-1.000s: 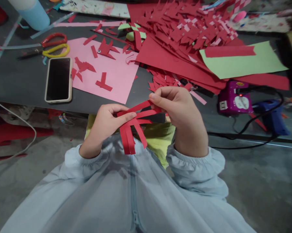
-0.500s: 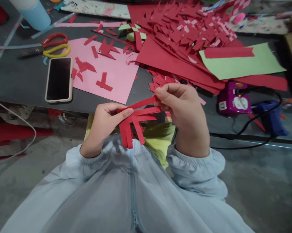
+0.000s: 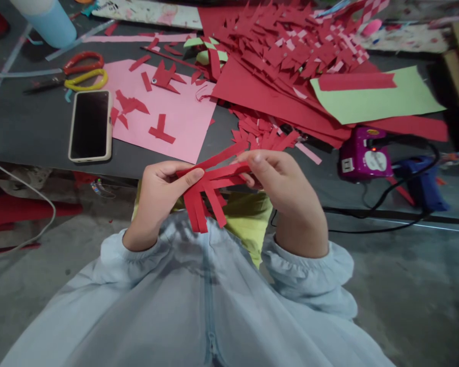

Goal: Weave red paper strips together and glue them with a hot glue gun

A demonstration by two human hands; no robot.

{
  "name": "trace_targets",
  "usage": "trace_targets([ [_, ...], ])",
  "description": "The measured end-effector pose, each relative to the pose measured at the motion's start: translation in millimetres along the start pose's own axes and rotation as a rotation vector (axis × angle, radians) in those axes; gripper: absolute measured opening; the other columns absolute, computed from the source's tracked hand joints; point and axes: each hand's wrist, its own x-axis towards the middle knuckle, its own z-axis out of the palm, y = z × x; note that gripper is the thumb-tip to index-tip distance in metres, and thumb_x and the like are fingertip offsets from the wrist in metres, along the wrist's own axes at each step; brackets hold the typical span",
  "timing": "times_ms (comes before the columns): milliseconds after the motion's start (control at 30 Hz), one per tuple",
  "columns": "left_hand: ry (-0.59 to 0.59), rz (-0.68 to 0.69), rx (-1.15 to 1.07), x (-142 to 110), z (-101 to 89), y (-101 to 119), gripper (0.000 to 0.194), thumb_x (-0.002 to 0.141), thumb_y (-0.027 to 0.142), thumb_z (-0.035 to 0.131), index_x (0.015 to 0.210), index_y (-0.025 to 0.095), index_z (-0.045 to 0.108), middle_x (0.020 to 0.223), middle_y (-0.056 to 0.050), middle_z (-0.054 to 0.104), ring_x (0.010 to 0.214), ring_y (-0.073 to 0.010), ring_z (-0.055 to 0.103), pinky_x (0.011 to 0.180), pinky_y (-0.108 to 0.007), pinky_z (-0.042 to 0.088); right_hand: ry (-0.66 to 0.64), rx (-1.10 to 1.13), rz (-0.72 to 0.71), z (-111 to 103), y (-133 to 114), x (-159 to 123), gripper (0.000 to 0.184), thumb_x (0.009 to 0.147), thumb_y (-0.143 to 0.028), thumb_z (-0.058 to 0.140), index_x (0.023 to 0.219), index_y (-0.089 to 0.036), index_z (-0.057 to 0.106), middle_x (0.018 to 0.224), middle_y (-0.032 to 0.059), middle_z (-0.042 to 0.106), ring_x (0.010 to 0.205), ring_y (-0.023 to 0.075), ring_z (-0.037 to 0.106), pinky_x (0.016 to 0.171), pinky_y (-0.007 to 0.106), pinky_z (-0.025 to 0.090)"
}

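Between my hands, over my lap at the table's front edge, is a piece of red paper strips (image 3: 198, 204) that cross at one end and fan out loose at the other. My left hand (image 3: 168, 191) is closed on the crossed part, thumb on top. My right hand (image 3: 280, 178) pinches the end of one strip on the right side between thumb and fingers. Another strip above it points up to the right, free of my fingers. Several more strip ends hang downward. The underside of the paper piece is hidden.
On the dark table lie a phone (image 3: 90, 126), scissors (image 3: 80, 71), a pink sheet (image 3: 187, 132) with a red paper fish (image 3: 168, 77), a heap of red paper pieces (image 3: 282, 46), a green sheet (image 3: 412, 97), a purple box (image 3: 365, 155) and a blue glue gun (image 3: 420, 183) with its black cable.
My right hand has let go of the upper strip and moved slightly down to pinch the strip below it. My left hand keeps its hold.
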Motion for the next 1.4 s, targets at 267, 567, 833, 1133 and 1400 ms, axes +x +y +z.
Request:
trace_targets([
  [267,-0.032,0.02,-0.028,-1.8,0.3,0.2,0.022,0.067,0.035,0.086,0.08,0.019,0.079,0.077,-0.002,0.076,0.065,-0.0125,0.068,0.059,-0.021,0.055,0.034,-0.047,-0.031,3.8,-4.0,-0.6,0.028,0.075,-0.043,0.075,0.066,-0.019,0.066,0.061,-0.0015,0.059,0.056,0.0101,0.051,0.051,0.024,0.039],
  [567,-0.153,-0.079,-0.037,0.6,-1.0,-1.5,0.029,0.06,0.036,0.089,0.079,0.017,0.078,0.079,-0.004,0.077,0.069,-0.0159,0.07,0.066,-0.026,0.058,0.166,-0.139,-0.11,5.8,-1.2,2.2,0.017,0.076,-0.032,0.074,0.069,-0.018,0.069,0.059,-0.0016,0.06,0.053,0.0086,0.047,0.049,0.024,0.036],
  [833,-0.244,-0.107,0.014,3.5,-2.6,-6.9,0.027,0.063,0.037,0.087,0.08,0.017,0.079,0.078,-0.004,0.077,0.068,-0.0156,0.068,0.062,-0.024,0.055,0.24,-0.183,-0.16,12.7,5.0,9.7,0.019,0.076,-0.035,0.075,0.068,-0.019,0.068,0.058,-0.0022,0.06,0.051,0.0088,0.048,0.049,0.024,0.037],
  [1133,-0.148,-0.05,-0.079,7.8,0.1,-9.5,0.028,0.063,0.039,0.087,0.078,0.018,0.078,0.08,-0.003,0.077,0.071,-0.0158,0.068,0.069,-0.027,0.057,0.255,-0.124,-0.105,1.2,12.2,10.2,0.036,0.075,-0.056,0.073,0.083,-0.021,0.073,0.069,0.0007,0.068,0.056,0.0101,0.056,0.051,0.024,0.043],
  [1400,-0.173,-0.068,-0.163,8.0,3.7,-10.0,0.023,0.063,0.032,0.088,0.078,0.018,0.077,0.077,-0.001,0.076,0.067,-0.0127,0.067,0.067,-0.024,0.056,-0.031,0.139,0.017,15.0,5.2,6.5,0.027,0.069,-0.044,0.081,0.08,-0.021,0.074,0.07,0.0002,0.072,0.063,0.0152,0.066,0.056,0.027,0.054],
])
